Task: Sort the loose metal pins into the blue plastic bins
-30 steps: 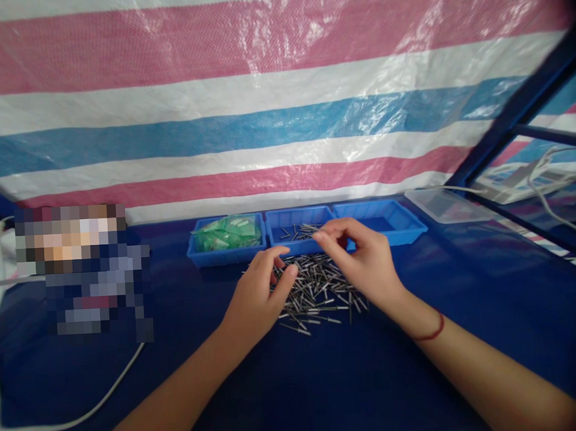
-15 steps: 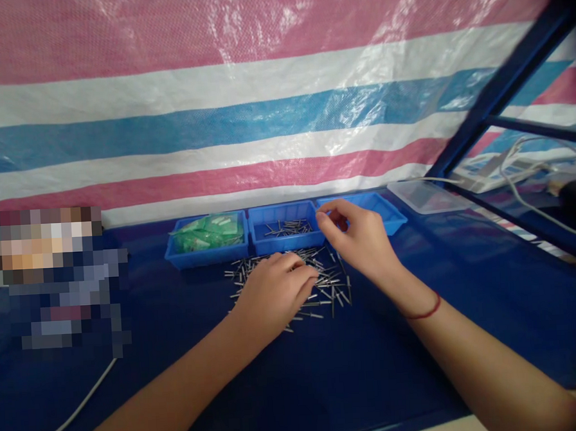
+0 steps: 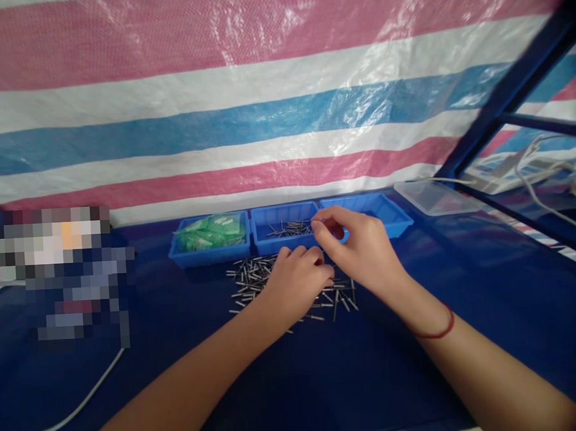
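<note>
Head view: the left hand [image 3: 298, 282] covers the right-hand part of a loose pile of blind rivets [image 3: 252, 275], so the rivets beneath its palm are hidden. Its fingers curl downward in a narrow grip, and whether they pinch anything I cannot tell. The right hand [image 3: 357, 241] hangs just above and beside it, thumb and forefinger drawn nearly together; whether a rivet sits between them cannot be made out. That hand also hides part of the right blue bin [image 3: 398, 226] and the near corner of the middle blue bin [image 3: 270, 244]. A mosaic patch [image 3: 73, 272] blots out whatever stands at the far left, and both forearms are cut off by the frame's lower edge.

The rivets are slim, silvery-grey metal pins with thicker sleeves, lying at all angles on the glossy navy table [image 3: 349, 379] in front of the bins. More rivets [image 3: 293, 228] lie scattered inside the middle bin. Crinkled green plastic bags [image 3: 214, 232] fill the left blue bin [image 3: 213, 257], their contents hard to see.

All three bins are moulded plastic with flared walls. Behind hangs a shiny woven tarp [image 3: 279, 42] striped pink, white and blue. A thin red cord [image 3: 443, 327] circles the right wrist.
</note>
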A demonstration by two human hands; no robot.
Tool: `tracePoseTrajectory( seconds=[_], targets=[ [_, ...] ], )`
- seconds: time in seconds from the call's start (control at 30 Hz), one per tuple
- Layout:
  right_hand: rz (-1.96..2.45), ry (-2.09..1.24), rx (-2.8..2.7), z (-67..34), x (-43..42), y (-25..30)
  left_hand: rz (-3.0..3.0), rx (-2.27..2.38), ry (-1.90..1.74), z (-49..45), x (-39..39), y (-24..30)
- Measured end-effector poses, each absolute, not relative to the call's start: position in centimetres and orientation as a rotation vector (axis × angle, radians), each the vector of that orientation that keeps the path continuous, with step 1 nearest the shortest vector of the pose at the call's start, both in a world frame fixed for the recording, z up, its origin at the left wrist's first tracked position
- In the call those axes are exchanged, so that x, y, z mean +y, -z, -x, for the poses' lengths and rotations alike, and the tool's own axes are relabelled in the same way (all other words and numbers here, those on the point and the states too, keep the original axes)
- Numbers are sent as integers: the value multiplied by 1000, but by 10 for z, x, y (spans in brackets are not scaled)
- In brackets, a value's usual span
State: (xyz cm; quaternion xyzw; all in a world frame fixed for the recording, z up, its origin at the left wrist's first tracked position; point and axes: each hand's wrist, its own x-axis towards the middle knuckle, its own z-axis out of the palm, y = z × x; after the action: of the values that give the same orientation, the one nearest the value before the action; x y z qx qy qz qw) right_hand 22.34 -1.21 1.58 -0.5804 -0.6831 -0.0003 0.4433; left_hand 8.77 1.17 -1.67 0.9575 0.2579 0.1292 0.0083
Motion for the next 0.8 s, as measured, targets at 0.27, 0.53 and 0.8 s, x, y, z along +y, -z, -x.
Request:
tracePoseTrajectory(
  seconds=[0.27,0.53,0.8],
  targets=[
    [1480,-235,-1621,-217,-18,-18,-2504,828,-828,-59,10,6],
    [1117,-1163,-1639,-193,-25,-10,-1734,1024,-1065,-24,-3,10],
    [1097,-1395,-1372,-185,-23,-1,-1633,981,-1049,-16,-10,20]
  ],
)
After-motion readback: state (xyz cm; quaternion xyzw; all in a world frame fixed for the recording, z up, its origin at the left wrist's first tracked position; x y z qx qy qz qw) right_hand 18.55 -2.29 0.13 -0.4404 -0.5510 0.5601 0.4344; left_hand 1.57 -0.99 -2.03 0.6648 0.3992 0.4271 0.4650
